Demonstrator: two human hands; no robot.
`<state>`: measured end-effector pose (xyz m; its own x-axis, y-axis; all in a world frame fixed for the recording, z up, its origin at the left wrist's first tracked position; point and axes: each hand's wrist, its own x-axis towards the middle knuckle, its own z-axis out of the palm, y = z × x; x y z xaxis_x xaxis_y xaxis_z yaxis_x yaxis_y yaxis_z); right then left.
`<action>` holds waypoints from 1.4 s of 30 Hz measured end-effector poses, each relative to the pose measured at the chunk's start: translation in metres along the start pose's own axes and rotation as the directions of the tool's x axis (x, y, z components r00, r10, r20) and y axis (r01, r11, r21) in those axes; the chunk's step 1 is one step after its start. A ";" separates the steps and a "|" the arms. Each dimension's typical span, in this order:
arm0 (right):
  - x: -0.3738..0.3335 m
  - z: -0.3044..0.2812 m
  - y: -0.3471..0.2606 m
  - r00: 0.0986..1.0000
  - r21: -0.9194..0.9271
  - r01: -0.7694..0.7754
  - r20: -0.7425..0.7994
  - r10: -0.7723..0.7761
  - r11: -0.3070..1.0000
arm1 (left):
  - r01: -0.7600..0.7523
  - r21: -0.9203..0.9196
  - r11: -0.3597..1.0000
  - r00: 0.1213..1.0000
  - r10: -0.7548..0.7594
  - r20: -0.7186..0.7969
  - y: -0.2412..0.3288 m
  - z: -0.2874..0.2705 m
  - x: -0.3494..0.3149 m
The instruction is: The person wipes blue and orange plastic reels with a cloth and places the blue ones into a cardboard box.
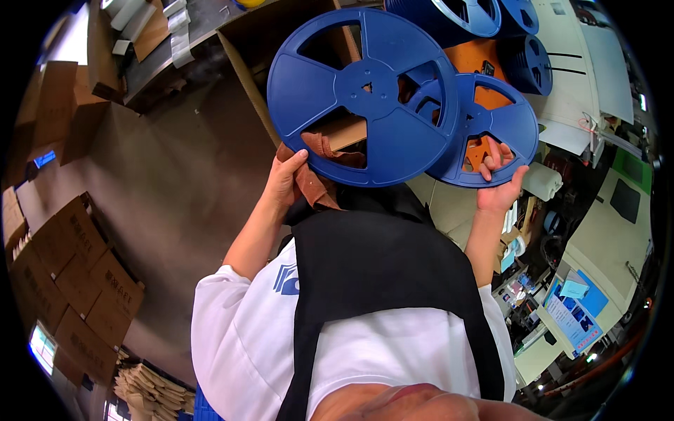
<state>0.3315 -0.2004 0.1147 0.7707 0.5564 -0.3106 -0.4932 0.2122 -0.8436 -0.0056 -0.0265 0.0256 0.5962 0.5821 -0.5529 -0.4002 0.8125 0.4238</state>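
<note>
A large blue plastic reel (414,137) with wide cut-outs is held up in front of my body. My left hand (279,181) is closed at its lower left rim, thumb on the edge, with a brown cloth (314,188) gripped along with it. Part of the cloth shows through the reel's lower opening. To the right, partly behind the large reel, is a second blue reel (518,125). My right hand (500,195) grips this one by its lower rim, with fingers curled in a cut-out and the thumb outside.
An open cardboard box (246,77) stands behind the large reel. More blue reels (467,15) sit at the far right by an orange surface (460,55). Stacked cartons (84,281) stand at the left; a dark workbench (200,17) is at the far left.
</note>
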 end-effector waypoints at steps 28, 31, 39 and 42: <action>0.013 0.006 0.014 0.973 0.034 -0.166 0.169 0.158 0.986 | -0.136 -0.022 0.990 0.965 0.128 -0.229 -0.006 -0.049 -0.007; 0.014 0.003 0.016 0.971 0.041 -0.172 0.173 0.163 0.984 | -0.167 0.004 0.986 0.964 0.164 -0.211 -0.004 -0.049 -0.009; 0.012 0.002 0.021 0.966 0.063 -0.199 0.179 0.185 0.978 | -0.188 0.411 0.892 0.913 0.313 -0.261 0.001 -0.043 0.007; 0.009 0.006 0.027 0.960 0.061 -0.210 0.204 0.194 0.976 | 0.052 0.767 0.639 0.818 0.413 -0.400 -0.027 -0.066 0.047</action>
<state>0.3234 -0.1851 0.0917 0.5617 0.7388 -0.3724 -0.6678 0.1391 -0.7313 -0.0126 -0.0194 -0.0590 0.0441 0.8243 -0.5644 0.3091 0.5260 0.7923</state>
